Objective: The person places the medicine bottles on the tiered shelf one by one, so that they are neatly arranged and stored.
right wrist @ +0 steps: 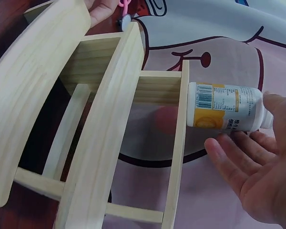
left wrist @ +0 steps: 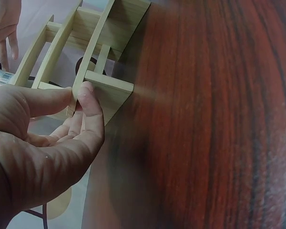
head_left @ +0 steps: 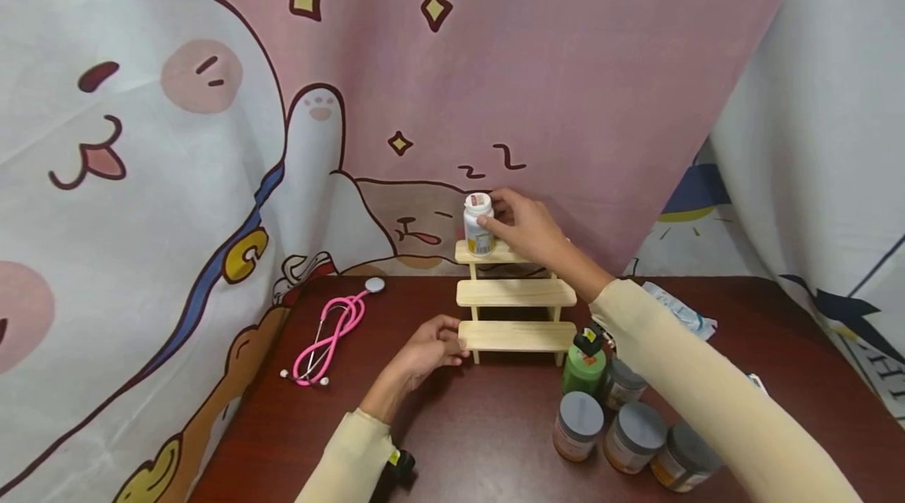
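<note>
A light wooden three-tier stand (head_left: 516, 293) stands on the dark red-brown table. At the left end of its lowest shelf (left wrist: 93, 57), my left hand (head_left: 426, 346) pinches the board, thumb above and fingers beneath. Upright on the left end of the top shelf is a white pill bottle (head_left: 479, 226) with a yellow-and-white label and barcode. My right hand (head_left: 526, 226) is beside it, thumb (right wrist: 271, 101) at the shoulder near the cap. The other fingers (right wrist: 229, 157) of that hand are loosely extended along the bottle's side, the index standing off it.
Left of the stand lies a pink stethoscope (head_left: 331, 338). Several grey-lidded jars (head_left: 578, 424) and a green container (head_left: 584, 368) crowd the right front, partly under my right sleeve. A white-and-blue packet (head_left: 680, 310) lies behind that arm. A printed cloth (head_left: 566, 55) hangs behind the table.
</note>
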Tool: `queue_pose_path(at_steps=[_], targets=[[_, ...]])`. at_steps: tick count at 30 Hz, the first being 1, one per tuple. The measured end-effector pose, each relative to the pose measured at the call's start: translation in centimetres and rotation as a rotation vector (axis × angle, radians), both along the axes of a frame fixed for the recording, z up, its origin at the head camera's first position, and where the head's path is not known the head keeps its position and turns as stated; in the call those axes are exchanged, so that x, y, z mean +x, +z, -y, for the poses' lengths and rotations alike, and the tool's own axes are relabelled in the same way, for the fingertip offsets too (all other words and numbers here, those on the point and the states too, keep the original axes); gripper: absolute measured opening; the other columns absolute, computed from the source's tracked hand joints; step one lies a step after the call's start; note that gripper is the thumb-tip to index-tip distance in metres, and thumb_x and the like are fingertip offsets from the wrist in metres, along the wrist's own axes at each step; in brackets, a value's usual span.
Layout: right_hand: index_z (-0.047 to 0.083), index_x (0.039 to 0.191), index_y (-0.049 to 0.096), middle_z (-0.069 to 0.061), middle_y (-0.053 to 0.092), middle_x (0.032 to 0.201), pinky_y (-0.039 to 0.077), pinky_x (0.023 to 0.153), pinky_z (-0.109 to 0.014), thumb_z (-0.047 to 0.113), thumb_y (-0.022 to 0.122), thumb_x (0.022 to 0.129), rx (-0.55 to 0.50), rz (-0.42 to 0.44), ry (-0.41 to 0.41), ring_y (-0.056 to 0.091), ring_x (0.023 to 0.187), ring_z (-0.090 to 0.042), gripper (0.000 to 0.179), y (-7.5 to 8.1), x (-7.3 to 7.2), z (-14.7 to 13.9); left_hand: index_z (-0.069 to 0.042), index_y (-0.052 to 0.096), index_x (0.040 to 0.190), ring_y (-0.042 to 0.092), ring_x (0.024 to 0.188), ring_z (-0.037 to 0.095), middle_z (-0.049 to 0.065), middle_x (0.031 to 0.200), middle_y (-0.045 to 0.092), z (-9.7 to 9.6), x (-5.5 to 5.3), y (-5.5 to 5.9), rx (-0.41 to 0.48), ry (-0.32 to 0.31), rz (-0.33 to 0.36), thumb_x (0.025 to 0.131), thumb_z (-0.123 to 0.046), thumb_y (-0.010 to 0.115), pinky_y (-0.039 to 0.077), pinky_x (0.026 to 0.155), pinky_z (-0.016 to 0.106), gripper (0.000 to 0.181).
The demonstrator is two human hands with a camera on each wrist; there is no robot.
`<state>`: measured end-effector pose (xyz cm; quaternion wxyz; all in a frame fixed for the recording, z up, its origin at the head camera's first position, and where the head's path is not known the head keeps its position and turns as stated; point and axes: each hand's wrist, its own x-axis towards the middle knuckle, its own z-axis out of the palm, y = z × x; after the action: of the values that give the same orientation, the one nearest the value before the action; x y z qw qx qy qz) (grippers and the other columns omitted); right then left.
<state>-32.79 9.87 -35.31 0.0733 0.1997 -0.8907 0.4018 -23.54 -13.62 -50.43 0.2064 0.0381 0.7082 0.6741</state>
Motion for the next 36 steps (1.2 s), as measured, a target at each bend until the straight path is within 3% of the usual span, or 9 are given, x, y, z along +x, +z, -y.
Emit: queue_pose_path(at_steps=[5,12,22,29,36], targets=[[0.006,0.146,0.055,-0.019,0.067,0.140,0.056,0.105,-0.053,0.044,0.068,0.103,0.046,-0.001,0.001,0.068,0.124,-0.037,0.059,0.1,1.5,-1.0,0.007,0.049,0.134,0.068,0.088,0.017,0.010,0.104,0.064,0.2,0.0,-0.1,0.001,0.001,-0.001,0.100,0.004,0.061,0.059,0.076,0.026,0.036],[0.008,0.145,0.057,-0.016,0.064,0.144,0.053,0.108,-0.058,0.048,0.065,0.104,0.079,0.005,0.001,0.064,0.131,-0.038,0.058,0.1,4.6,-3.7,0.007,0.049,0.134,0.068,0.088,0.018,0.011,0.104,0.064,0.2,-0.1,-0.2,0.009,0.000,-0.002,0.101,0.003,0.061,0.058,0.076,0.026,0.036],[0.010,0.139,0.061,-0.014,0.068,0.136,0.059,0.100,-0.058,0.038,0.067,0.105,0.077,0.002,0.014,0.069,0.124,-0.037,0.045,-1.7,9.6,-8.3,0.007,0.048,0.135,0.068,0.088,0.018,0.011,0.105,0.064,0.2,0.0,-0.2,0.034,-0.008,0.005,0.101,0.004,0.060,0.061,0.078,0.027,0.036],[0.017,0.139,0.062,-0.012,0.067,0.138,0.058,0.096,-0.059,0.048,0.064,0.105,0.146,0.060,-0.056,0.066,0.125,-0.036,0.046,-3.1,12.8,-12.0,0.010,0.045,0.135,0.070,0.088,0.021,0.012,0.103,0.061,0.3,-0.2,-0.3,0.078,-0.019,0.016,0.101,0.007,0.057,0.065,0.085,0.032,0.036],[0.016,0.140,0.062,-0.017,0.066,0.141,0.058,0.093,-0.066,0.047,0.065,0.104,0.197,0.123,-0.091,0.062,0.129,-0.044,0.048,-4.3,14.5,-15.4,0.009,0.045,0.136,0.070,0.089,0.022,0.013,0.105,0.060,0.3,-0.4,-0.4,0.098,-0.020,0.039,0.101,0.007,0.057,0.065,0.088,0.035,0.038]])
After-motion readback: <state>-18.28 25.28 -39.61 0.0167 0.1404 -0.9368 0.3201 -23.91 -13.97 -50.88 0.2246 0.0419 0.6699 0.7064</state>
